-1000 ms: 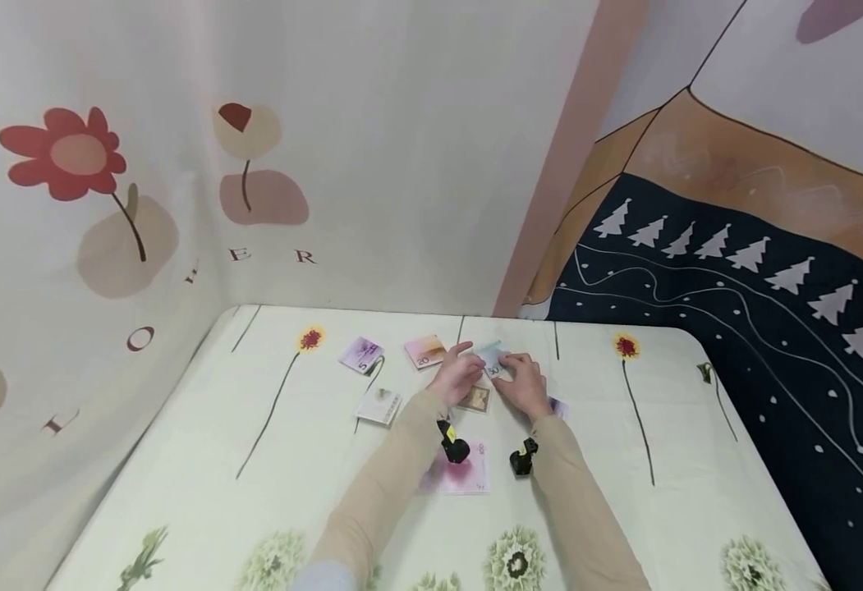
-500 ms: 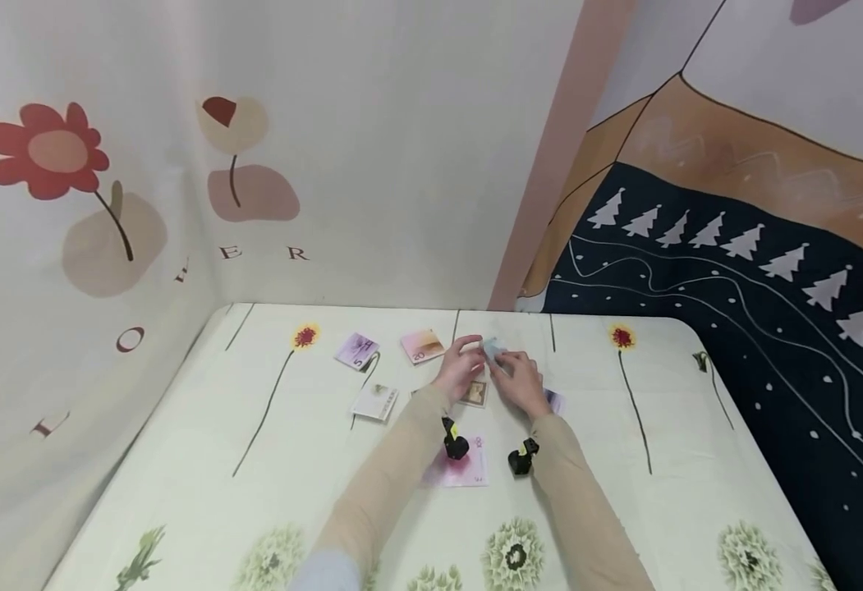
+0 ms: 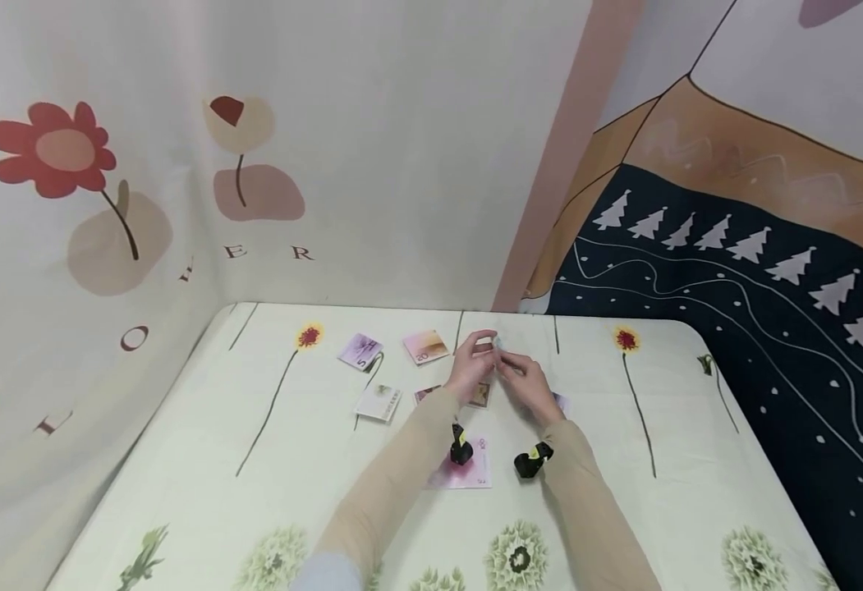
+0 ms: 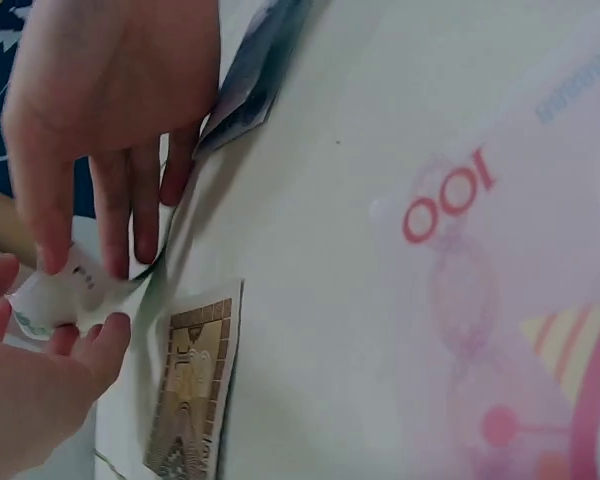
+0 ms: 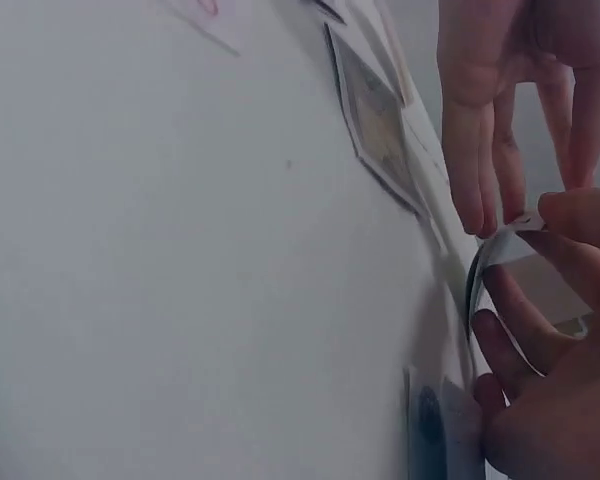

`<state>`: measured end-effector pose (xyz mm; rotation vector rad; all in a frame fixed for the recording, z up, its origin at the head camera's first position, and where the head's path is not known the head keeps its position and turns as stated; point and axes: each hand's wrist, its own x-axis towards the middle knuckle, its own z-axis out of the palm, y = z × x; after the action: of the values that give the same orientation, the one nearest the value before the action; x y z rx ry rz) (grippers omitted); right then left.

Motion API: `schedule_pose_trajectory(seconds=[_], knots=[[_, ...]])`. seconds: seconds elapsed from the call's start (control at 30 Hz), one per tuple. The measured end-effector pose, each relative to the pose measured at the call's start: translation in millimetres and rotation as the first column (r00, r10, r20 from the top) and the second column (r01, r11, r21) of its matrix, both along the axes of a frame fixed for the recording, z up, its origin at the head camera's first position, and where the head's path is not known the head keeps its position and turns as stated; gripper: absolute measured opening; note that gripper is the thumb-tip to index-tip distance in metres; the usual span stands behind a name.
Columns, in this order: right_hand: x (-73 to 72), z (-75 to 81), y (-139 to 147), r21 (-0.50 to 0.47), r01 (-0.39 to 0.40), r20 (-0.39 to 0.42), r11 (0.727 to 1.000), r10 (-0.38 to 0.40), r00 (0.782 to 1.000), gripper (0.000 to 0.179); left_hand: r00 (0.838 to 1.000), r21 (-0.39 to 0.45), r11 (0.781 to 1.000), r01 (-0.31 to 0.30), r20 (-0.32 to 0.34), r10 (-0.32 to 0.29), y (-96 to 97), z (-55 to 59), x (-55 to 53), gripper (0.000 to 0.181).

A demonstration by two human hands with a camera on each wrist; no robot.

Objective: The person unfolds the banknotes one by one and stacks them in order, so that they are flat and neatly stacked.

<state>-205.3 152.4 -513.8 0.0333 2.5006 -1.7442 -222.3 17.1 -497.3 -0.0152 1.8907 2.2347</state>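
Observation:
Near the far side of the table, both hands hold a pale blue banknote (image 3: 498, 341) between them, bent into a curve in the right wrist view. My left hand (image 3: 470, 368) pinches its left end; in the left wrist view its thumb and fingers close on the whitish paper. From the right, my right hand (image 3: 527, 382) curls its fingers round the other end. Just below the hands lies a brown banknote (image 4: 190, 385), partly covered by the left hand in the head view. A folded bluish-purple banknote (image 4: 252, 85) lies close by the right hand.
A pink 100 banknote (image 3: 475, 469) lies nearer the body, under the left wrist. To the left lie a purple 5 banknote (image 3: 360, 351), an orange-pink 20 banknote (image 3: 425, 347) and a whitish banknote (image 3: 378, 403). Curtains stand behind the flower-printed tablecloth (image 3: 202, 443).
The blue banknote, earlier showing its face flat between the hands, is now bent and seen nearly edge-on. The hands have come closer together and turned inward; the other banknotes stay put.

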Motion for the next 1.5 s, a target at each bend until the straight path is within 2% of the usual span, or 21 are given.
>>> schedule_pose_trajectory(seconds=[0.13, 0.23, 0.37, 0.47, 0.53, 0.57, 0.63, 0.7, 0.77, 0.9, 1.03, 1.17, 1.23, 1.33, 1.43, 1.5], knots=[[1.8, 1.2, -1.4, -0.114, 0.011, 0.021, 0.993, -0.008, 1.000, 0.042, 0.999, -0.033, 0.999, -0.020, -0.047, 0.018, 0.7, 1.9, 1.4, 0.040], [5.1, 2.8, -1.9, -0.144, 0.015, 0.026, 0.989, -0.011, 1.000, 0.042, 0.998, -0.048, 0.998, -0.028, -0.058, 0.025, -1.5, 2.2, 2.4, 0.038], [9.1, 4.2, 0.6, -0.169, -0.019, 0.036, 0.985, 0.025, 0.999, 0.043, 0.998, -0.068, 0.998, -0.011, -0.066, 0.007, -8.1, 1.0, 4.4, 0.038], [11.6, 6.3, 3.2, -0.206, -0.045, 0.051, 0.978, 0.057, 0.997, 0.043, 0.996, -0.097, 0.995, 0.009, -0.083, -0.017, -14.4, 14.5, 14.2, 0.037], [16.9, 14.6, 3.5, -0.220, -0.068, 0.050, 0.973, 0.081, 0.995, 0.042, 0.995, -0.122, 0.992, 0.017, -0.097, -0.029, -18.3, 27.5, 23.8, 0.036], [18.4, 14.7, 4.5, -0.221, -0.077, 0.046, 0.972, 0.089, 0.995, 0.042, 0.995, -0.135, 0.991, 0.022, -0.098, -0.035, -19.5, 28.7, 26.3, 0.035], [22.0, 15.1, 7.0, -0.212, -0.111, 0.032, 0.971, 0.121, 0.992, 0.044, 0.994, -0.150, 0.988, 0.031, -0.100, -0.047, -21.2, 27.2, 29.5, 0.036], [24.8, 14.0, 9.0, -0.198, -0.142, 0.018, 0.970, 0.149, 0.989, 0.044, 0.994, -0.154, 0.987, 0.041, -0.099, -0.057, -22.6, 19.5, 29.1, 0.038], [24.6, 6.1, 11.9, -0.188, -0.163, 0.011, 0.969, 0.168, 0.986, 0.046, 0.991, -0.158, 0.986, 0.054, -0.110, -0.072, -23.5, 9.6, 26.8, 0.039], [30.7, 6.2, 13.9, -0.182, -0.202, 0.002, 0.962, 0.206, 0.979, 0.047, 0.984, -0.165, 0.982, 0.092, -0.139, -0.116, -27.0, 11.8, 32.5, 0.039], [39.1, 9.2, 17.2, -0.213, -0.239, -0.015, 0.947, 0.242, 0.970, 0.046, 0.977, -0.173, 0.975, 0.138, -0.136, -0.162, -29.6, 15.7, 40.7, 0.040], [47.9, 12.3, 20.4, -0.250, -0.260, -0.043, 0.933, 0.257, 0.965, 0.045, 0.962, -0.228, 0.957, 0.178, -0.167, -0.218, -32.0, 28.8, 54.7, 0.040], [51.5, 13.2, 20.8, -0.247, -0.261, -0.071, 0.933, 0.251, 0.965, 0.049, 0.953, -0.252, 0.948, 0.192, -0.181, -0.241, -33.3, 38.9, 63.2, 0.040], [56.8, 15.2, 20.6, -0.196, -0.262, -0.144, 0.945, 0.236, 0.961, 0.066, 0.949, -0.267, 0.942, 0.202, -0.185, -0.256, -35.0, 51.6, 74.4, 0.038], [62.4, 19.3, 19.9, -0.105, -0.249, -0.214, 0.963, 0.223, 0.951, 0.080, 0.949, -0.273, 0.941, 0.199, -0.187, -0.255, -36.4, 56.2, 81.6, 0.037], [66.6, 23.8, 19.9, -0.051, -0.233, -0.238, 0.971, 0.215, 0.947, 0.082, 0.947, -0.287, 0.939, 0.187, -0.201, -0.250, -37.3, 58.0, 84.5, 0.036]])
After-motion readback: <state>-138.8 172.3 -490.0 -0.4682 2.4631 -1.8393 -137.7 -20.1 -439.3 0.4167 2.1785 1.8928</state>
